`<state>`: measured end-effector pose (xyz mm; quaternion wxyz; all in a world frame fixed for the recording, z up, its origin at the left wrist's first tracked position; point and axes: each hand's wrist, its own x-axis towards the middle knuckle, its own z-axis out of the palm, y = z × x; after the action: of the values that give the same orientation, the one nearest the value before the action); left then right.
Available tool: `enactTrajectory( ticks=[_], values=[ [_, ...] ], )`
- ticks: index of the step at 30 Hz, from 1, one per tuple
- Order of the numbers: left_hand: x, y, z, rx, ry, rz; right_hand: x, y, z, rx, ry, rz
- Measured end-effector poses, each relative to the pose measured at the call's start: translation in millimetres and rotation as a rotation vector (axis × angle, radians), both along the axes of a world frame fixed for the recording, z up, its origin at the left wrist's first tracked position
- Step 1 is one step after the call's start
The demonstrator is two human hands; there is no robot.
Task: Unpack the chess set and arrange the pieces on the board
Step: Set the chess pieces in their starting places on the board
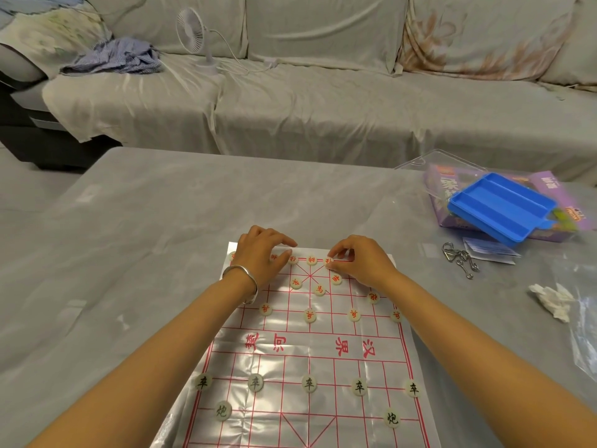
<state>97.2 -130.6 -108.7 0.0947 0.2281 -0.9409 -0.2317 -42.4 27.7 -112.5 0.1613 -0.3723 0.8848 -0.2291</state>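
Note:
A thin plastic chess board [310,350] with red grid lines lies on the grey table. Round pale pieces with red characters [309,315] stand on its far half, pieces with black characters [309,383] on its near half. My left hand [258,253], with a silver bangle at the wrist, rests over the far row, fingertips touching a red piece [292,259]. My right hand [358,261] pinches another red piece [329,261] at the far row, just right of the centre piece [311,260].
A blue plastic tray [502,206] lies on a purple box [555,195] under a clear lid at the right. Metal wire puzzles [460,258], a crumpled tissue [552,300] and a clear bag [584,331] lie nearby. A covered sofa with a small fan [193,30] stands behind.

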Motion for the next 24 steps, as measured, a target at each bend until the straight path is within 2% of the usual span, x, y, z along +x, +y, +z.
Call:
enactTrajectory(
  ticks=[8,13,18,24],
  values=[
    [6,0,-3,0.002,0.028,-0.014,-3,6,2,-0.001,-0.007,0.011],
    [12,3,0,0.045,0.023,-0.019,-4,17,13,-0.086,-0.053,0.024],
    [20,13,-4,0.032,-0.120,-0.076,4,28,11,0.033,-0.074,0.162],
    [19,24,1,0.003,-0.117,-0.103,12,35,6,0.025,-0.038,0.158]
  ],
)
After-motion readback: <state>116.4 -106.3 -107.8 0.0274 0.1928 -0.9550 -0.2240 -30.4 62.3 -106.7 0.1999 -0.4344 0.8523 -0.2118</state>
